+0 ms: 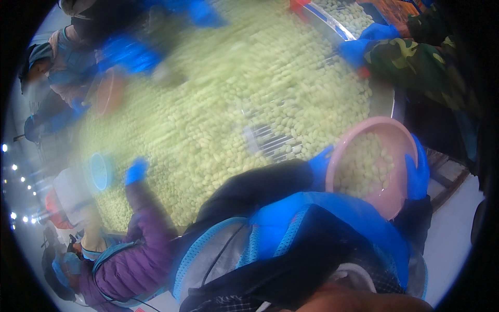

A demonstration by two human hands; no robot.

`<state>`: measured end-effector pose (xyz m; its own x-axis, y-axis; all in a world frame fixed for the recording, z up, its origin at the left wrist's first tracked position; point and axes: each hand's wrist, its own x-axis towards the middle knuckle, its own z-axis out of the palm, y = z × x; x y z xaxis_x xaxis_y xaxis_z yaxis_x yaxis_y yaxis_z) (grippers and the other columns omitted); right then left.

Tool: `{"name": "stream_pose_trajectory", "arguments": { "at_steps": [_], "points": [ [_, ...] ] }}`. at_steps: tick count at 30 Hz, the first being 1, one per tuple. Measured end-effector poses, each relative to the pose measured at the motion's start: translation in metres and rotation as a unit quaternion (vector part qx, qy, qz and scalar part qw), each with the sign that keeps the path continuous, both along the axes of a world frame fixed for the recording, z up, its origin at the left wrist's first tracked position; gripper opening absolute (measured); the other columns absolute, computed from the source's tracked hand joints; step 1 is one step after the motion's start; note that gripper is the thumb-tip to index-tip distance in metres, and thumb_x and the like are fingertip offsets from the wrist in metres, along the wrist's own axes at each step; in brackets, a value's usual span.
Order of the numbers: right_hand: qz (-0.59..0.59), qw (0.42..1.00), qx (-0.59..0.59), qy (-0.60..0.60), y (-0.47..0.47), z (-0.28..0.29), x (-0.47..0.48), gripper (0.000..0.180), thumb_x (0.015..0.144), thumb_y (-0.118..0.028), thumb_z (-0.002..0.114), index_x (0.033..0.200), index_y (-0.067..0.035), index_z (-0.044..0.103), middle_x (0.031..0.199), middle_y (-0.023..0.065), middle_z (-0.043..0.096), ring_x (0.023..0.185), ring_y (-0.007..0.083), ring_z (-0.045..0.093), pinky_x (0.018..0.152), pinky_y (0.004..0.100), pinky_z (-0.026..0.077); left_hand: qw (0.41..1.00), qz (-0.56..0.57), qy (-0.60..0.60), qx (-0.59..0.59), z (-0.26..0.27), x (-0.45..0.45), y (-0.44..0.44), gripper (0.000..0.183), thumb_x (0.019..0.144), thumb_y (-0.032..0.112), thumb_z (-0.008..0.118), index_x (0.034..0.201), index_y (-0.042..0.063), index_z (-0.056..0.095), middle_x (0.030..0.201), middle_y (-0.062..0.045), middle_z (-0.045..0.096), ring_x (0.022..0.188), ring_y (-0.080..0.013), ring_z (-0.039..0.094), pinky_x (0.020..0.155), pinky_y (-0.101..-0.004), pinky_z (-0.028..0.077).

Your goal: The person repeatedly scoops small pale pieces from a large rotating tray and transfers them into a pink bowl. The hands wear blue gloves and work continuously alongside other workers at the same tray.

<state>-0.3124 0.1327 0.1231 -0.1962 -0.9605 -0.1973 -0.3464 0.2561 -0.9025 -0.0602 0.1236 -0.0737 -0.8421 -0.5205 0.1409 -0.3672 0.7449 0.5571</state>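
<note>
A pink plastic basin [397, 195] is tilted in front of me, with pale green silkworm cocoons [362, 163] lying in its bottom. My left hand [320, 167], in a blue glove, is against the left side of the basin, and the rim hides part of it. On the opposite side my right hand [418, 173], also blue-gloved, grips the wall with its thumb inside. Just beyond the basin spreads a deep layer of loose cocoons [218, 132]. A bare patch of metal slats [271, 140] shows through it, left of the basin.
Co-workers line the table: a camouflage sleeve [413, 62] at upper right, a purple jacket [136, 269] at lower left. A cocoon-filled container [343, 17] with a metal edge is at top right. A light blue basin [99, 171] and an orange-pink basin [109, 91] stand at left.
</note>
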Motion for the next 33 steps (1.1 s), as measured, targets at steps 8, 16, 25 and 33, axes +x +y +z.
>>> {"name": "stream_pose_trajectory", "arguments": {
  "at_steps": [8,16,25,33],
  "points": [
    [-0.003,1.000,0.003,0.025,0.001,0.004,0.000,0.050,0.088,-0.019,0.054,0.132,-0.003,0.037,0.131,0.0144,0.043,0.122,0.0260,0.041,0.102,0.0380,0.032,0.910,0.331,-0.249,-0.020,0.048,0.098,-0.171,0.033,0.070,0.029,0.060,0.103,0.027,0.063,0.116,-0.003,0.053,0.114,-0.0293,0.043,0.095,-0.0574,0.027],
    [-0.005,1.000,0.021,0.017,-0.004,0.015,0.010,0.050,0.088,-0.020,0.054,0.132,-0.003,0.037,0.131,0.0145,0.043,0.121,0.0261,0.041,0.102,0.0379,0.032,0.983,0.107,-0.148,-0.011,0.039,0.007,-0.143,0.045,0.081,0.031,0.051,0.125,0.020,0.050,0.131,-0.009,0.045,0.124,-0.0300,0.037,0.105,-0.0527,0.019],
    [-0.016,0.997,-0.007,0.076,-0.001,0.018,0.010,0.040,0.089,-0.022,0.052,0.125,-0.005,0.045,0.124,0.0125,0.048,0.114,0.0240,0.047,0.097,0.0369,0.037,0.928,0.301,-0.202,-0.088,0.069,0.066,-0.247,0.038,0.074,0.033,0.058,0.111,0.028,0.059,0.105,-0.003,0.059,0.100,-0.0267,0.054,0.090,-0.0492,0.036],
    [0.012,0.999,0.001,0.042,0.002,0.005,-0.007,0.047,0.089,-0.016,0.052,0.132,-0.002,0.038,0.130,0.0142,0.044,0.120,0.0249,0.043,0.101,0.0371,0.033,0.842,0.475,-0.182,-0.179,0.072,0.213,-0.186,0.061,0.082,0.041,0.055,0.135,0.018,0.035,0.137,-0.016,0.036,0.125,-0.0328,0.036,0.097,-0.0472,0.034]
  ]
}}
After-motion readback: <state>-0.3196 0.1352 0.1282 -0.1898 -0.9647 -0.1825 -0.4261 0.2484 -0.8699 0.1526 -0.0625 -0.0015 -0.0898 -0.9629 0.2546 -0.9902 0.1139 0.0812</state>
